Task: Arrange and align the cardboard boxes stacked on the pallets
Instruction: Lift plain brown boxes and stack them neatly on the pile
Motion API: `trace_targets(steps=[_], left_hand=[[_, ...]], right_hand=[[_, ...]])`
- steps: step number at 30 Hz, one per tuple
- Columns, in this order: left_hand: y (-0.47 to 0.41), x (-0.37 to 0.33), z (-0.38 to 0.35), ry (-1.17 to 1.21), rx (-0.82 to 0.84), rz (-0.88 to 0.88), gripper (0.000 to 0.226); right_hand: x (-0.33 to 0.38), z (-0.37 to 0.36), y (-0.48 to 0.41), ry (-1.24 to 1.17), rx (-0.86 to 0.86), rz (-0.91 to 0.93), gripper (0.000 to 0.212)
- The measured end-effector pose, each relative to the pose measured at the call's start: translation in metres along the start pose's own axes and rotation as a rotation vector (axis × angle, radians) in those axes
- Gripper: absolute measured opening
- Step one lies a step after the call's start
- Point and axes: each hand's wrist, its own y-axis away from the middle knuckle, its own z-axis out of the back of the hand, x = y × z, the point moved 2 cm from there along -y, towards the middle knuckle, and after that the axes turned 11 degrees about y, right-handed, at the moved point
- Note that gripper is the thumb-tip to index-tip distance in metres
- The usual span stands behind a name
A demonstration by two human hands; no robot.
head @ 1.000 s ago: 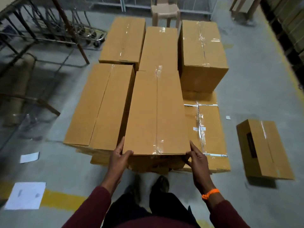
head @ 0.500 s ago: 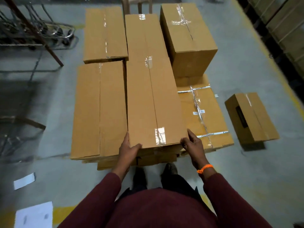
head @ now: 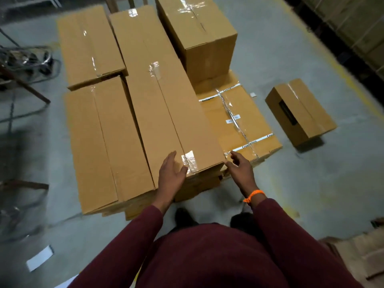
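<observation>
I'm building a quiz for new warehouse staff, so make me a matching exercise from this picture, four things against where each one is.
1. long box
2. loose box
3. wristband
4. paper sheet

A. floor, lower left
B. just behind the right hand
C. under the left hand
D. floor, right of the stack

Pairs: 1-C, 2-D, 3-B, 4-A.

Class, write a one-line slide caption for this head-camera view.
Left hand rests open on the middle cardboard box while the right hand meets its near right corner.
</observation>
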Motion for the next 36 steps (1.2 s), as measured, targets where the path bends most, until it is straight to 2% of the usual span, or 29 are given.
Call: trace_targets(steps=[7, 10, 16, 20, 23, 25, 28, 32, 36], left_hand=[[-0.02, -0.061, -0.14, -0.125, 0.198, -0.067, 0.05], [-0.015, -0.089, -0.225, -0.139, 0.263, -0.064, 0.043], [-0.004, -0.141, -0.399, -0.14, 0.434, -0.05, 0.036], [0.0, -0.169, -0.476, -0.136, 0.558, -0.011, 0.033], [-0.018, -0.182, -0.52, -0.12, 0.57, 0.031, 0.032], [-0.035, -0.192, -0.547, -0.104, 0.537, 0.066, 0.022], [-0.069, -0.213, -0.597, -0.064, 0.522, 0.106, 0.014], [-0.142, -0.241, -0.686, -0.079, 0.499, 0.13, 0.028], [-0.223, -0.278, -0.773, -0.137, 0.526, 0.22, 0.038]], right_hand=[[-0.075, 0.093, -0.017, 0.21, 0.014, 0.066, 0.05], [-0.111, 0.164, -0.043, 0.201, -0.061, 0.021, 0.046], [-0.177, 0.313, -0.091, -0.101, -0.3, -0.13, 0.031], [-0.223, 0.36, -0.098, -0.29, -0.356, -0.245, 0.025], [-0.246, 0.383, -0.116, -0.392, -0.36, -0.328, 0.024], [-0.257, 0.398, -0.137, -0.429, -0.364, -0.372, 0.023], [-0.271, 0.426, -0.181, -0.401, -0.349, -0.408, 0.023], [-0.283, 0.485, -0.267, -0.325, -0.315, -0.413, 0.023], [-0.295, 0.547, -0.352, -0.056, -0.187, -0.425, 0.024]])
